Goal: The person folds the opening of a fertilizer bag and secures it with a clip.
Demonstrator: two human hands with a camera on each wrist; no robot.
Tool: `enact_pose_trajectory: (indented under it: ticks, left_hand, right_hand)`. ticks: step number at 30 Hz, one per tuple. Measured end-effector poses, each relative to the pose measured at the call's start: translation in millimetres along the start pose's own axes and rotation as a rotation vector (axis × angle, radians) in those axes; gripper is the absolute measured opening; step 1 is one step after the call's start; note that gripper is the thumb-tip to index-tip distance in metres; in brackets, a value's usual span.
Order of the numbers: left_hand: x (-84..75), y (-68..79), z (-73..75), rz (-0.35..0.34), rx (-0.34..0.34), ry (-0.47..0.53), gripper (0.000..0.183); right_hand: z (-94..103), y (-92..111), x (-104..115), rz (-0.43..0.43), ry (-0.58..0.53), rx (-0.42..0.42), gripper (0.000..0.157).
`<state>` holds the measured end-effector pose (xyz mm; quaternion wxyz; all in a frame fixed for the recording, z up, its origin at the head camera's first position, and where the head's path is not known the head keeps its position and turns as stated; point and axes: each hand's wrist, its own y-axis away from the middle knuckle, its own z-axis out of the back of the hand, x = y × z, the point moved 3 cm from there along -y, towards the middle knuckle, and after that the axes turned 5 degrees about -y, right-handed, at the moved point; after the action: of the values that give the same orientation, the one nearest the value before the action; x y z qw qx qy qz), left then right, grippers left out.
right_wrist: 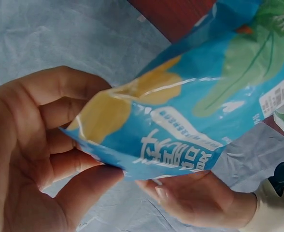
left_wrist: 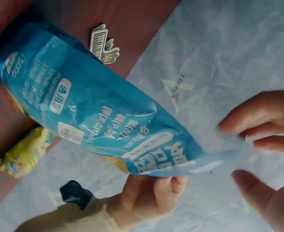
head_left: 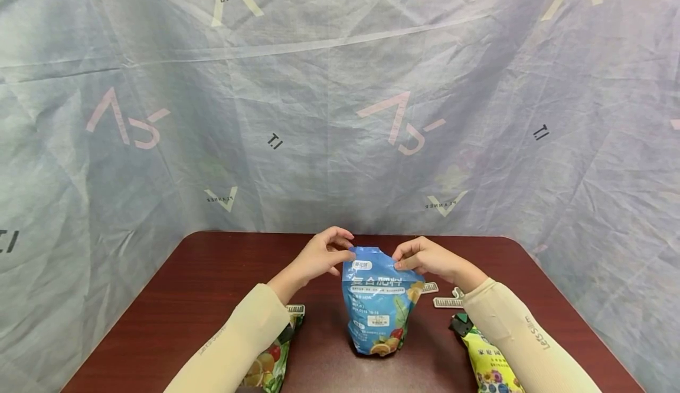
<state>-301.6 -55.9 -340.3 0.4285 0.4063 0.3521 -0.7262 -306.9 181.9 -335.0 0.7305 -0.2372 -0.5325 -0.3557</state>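
A blue fertilizer bag (head_left: 374, 304) stands upright on the table, its top flattened and its printed front towards me. My right hand (head_left: 425, 258) pinches its upper right corner between thumb and fingers; the right wrist view shows the thumb (right_wrist: 91, 191) against the top edge. At the upper left corner is my left hand (head_left: 324, 253), its thumb and fingers spread apart around the edge. In the left wrist view a gap shows between the left thumb (left_wrist: 253, 191) and the bag's thin top edge, which reaches close to the fingers (left_wrist: 265, 116).
A fruit-printed bag (head_left: 265, 363) lies under my left forearm, a yellow bag (head_left: 491, 357) beside my right forearm. Small white comb-patterned pieces (head_left: 448, 303) lie on the dark red table (head_left: 212, 263) behind the bags. A grey printed cloth (head_left: 329, 115) hangs around the table.
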Motion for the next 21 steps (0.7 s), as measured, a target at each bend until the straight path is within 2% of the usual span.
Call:
enact_pose_trajectory:
  ticks: [4,7,11,13,17,21]
  left_hand:
    - [-14.3,11.1,-1.4,-0.185,-0.162,-0.283,0.037]
    - [-24.5,20.3,-6.8,-0.355,-0.264,-0.537,0.041]
    - [-33.2,29.6,-17.4,-0.592,-0.365,-0.852,0.045]
    - [-34.6,33.1,-23.0,-0.693,-0.393,-0.968,0.045]
    - [-30.7,37.8,-32.8,-0.806,-0.411,-1.135,0.047]
    - [-21.0,39.5,-40.0,-0.850,-0.412,-1.274,0.051]
  right_hand:
    - [0.6,0,-1,0.006,0.008,-0.003,0.016]
    - [1.2,-1,-1,0.014,0.010,0.001,0.016]
    - [1.1,-1,0,0.012,0.008,0.002,0.017]
    - [1.1,-1,0,0.006,0.007,-0.002,0.017]
    - [1.0,-1,0,-0.002,-0.008,0.000,0.018]
    - [0.8,-1,-1,0.000,-0.021,0.009,0.018]
